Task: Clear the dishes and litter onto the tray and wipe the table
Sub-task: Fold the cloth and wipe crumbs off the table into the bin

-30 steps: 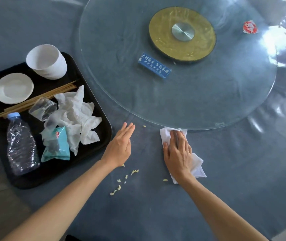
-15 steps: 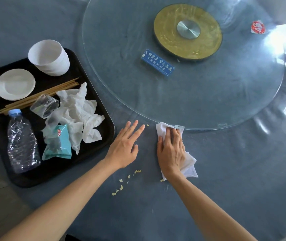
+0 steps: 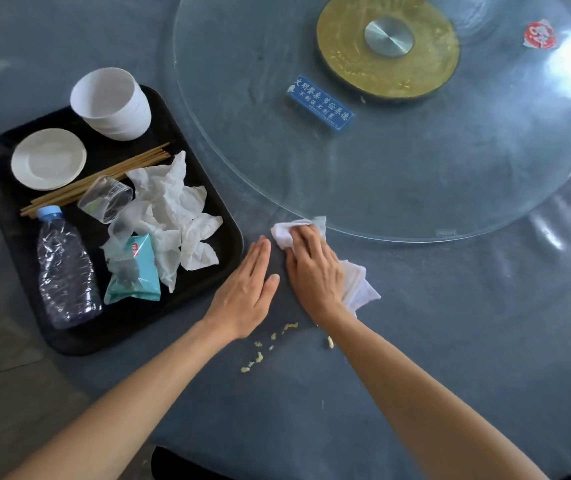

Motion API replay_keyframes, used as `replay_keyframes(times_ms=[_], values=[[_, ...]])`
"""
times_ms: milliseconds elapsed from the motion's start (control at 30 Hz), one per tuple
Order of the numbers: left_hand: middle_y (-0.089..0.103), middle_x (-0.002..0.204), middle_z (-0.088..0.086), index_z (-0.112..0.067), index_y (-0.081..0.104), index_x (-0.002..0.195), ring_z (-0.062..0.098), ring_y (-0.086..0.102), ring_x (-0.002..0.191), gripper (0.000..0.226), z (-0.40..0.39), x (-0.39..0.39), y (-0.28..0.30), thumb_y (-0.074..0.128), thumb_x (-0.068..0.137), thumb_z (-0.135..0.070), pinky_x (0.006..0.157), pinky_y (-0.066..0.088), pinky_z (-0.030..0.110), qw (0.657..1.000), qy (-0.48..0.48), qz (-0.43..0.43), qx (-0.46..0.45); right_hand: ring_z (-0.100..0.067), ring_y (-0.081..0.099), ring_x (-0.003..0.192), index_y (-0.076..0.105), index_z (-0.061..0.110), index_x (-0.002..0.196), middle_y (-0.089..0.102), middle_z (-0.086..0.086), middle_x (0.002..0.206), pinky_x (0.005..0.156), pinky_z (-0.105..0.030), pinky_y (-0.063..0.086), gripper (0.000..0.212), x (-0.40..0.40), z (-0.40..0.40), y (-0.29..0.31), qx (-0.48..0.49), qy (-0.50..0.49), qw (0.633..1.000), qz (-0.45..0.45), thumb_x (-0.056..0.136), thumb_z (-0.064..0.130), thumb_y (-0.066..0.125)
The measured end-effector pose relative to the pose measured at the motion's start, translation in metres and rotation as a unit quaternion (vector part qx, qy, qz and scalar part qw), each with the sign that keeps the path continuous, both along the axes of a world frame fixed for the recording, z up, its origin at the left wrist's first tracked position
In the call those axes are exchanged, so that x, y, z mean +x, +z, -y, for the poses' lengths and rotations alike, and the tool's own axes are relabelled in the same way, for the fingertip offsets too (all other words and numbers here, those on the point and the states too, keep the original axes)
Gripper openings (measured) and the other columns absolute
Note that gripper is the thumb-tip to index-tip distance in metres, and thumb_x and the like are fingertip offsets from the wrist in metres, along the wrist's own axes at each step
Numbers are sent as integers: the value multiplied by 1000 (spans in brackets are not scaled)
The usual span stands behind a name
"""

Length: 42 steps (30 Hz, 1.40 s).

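I am at the wiping step. My right hand presses the white cloth flat at the glass disc's six o'clock. My left hand lies open beside it. Next I sweep the crumbs, at my hands' six o'clock, toward the full tray at nine o'clock.

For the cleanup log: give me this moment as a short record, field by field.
left hand: flat on the table, fingers straight, beside the tray
right hand: presses the cloth on the table at the rim of the glass turntable
on tray: bowls, plate, chopsticks, cup, bottle, tissues, teal packet
left on table: crumbs near both wrists
on turntable: blue sign, red wrapper
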State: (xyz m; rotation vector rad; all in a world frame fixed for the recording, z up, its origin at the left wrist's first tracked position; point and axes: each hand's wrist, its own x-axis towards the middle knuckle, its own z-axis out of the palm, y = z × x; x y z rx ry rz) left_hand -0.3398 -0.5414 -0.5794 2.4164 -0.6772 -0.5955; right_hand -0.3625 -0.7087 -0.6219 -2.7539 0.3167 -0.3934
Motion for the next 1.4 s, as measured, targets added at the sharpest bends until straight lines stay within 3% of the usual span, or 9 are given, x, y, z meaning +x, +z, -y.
replay_keyframes(times_ms=[133, 300, 567, 767, 867, 1067, 1200, 1300, 1400], values=[[-8, 167, -11, -15, 1, 162, -2, -5, 153, 64, -39, -24, 15, 30, 109, -35, 119, -4, 10, 999, 18, -43, -14, -22, 61, 124, 61, 14, 138, 59, 1, 143, 90, -36, 53, 37, 6, -2, 5, 19, 24, 999, -17, 103, 27, 55], [14, 167, -17, -21, 19, 161, -11, 12, 149, 55, -64, -41, 18, 31, 109, -33, 114, 8, 3, 989, 95, -92, -65, -20, 57, 135, 65, 16, 138, 60, 2, 144, 96, -39, 56, 35, 7, 5, 11, 41, 179, 983, -23, 107, 28, 52], [35, 162, -8, -19, 36, 156, 0, 31, 147, 61, -78, -58, 19, 28, 102, -46, 119, 27, 23, 987, 125, -51, -83, -22, 59, 133, 64, 16, 140, 60, 0, 147, 97, -46, 54, 37, -51, 8, 24, 108, 495, 855, -110, 104, 18, 58], [27, 166, 3, -8, 36, 155, 13, 20, 154, 72, -31, -11, 38, 64, 93, -34, 123, 20, 23, 991, 21, 52, -121, -32, 54, 139, 66, 11, 136, 61, -6, 146, 110, -50, 46, 37, 19, 39, 57, 82, 422, 901, -50, 109, 27, 46], [33, 164, 6, -4, 53, 141, 22, 30, 152, 56, -9, 21, 27, 68, 88, -15, 115, 40, 34, 994, -34, 95, -49, -38, 53, 139, 70, 12, 127, 56, -10, 151, 104, -56, 48, 34, 33, 42, 48, 38, 410, 907, -87, 106, 32, 53], [57, 148, 4, -10, 66, 129, 35, 71, 105, 32, -18, 33, 16, 59, 98, -15, 72, 60, 48, 981, -110, 155, 36, -36, 52, 134, 61, 29, 144, 49, -10, 155, 112, -49, 37, 44, -2, 68, 42, 47, 312, 942, -111, 102, 41, 61], [73, 123, 5, -13, 74, 112, 40, 72, 68, 25, -43, 8, 12, 58, 92, -14, 50, 57, 43, 976, -149, 160, 9, -33, 59, 125, 66, 26, 139, 59, -7, 145, 108, -47, 43, 35, -44, 50, 36, 68, 303, 945, -105, 105, 32, 59], [74, 121, 2, -14, 76, 107, 38, 69, 59, 31, -61, -28, 11, 73, 81, 2, 44, 53, 35, 974, -163, 161, 7, -31, 62, 115, 71, 27, 133, 65, -4, 137, 101, -43, 46, 32, -79, 31, 38, 87, 300, 946, -89, 107, 34, 54], [71, 128, -1, -17, 74, 114, 33, 72, 64, 36, -81, -64, 5, 62, 84, -1, 47, 56, 36, 976, -159, 152, -12, -28, 61, 113, 71, 30, 132, 64, 0, 139, 97, -46, 48, 30, -119, 14, 34, 102, 290, 948, -85, 104, 28, 60]])
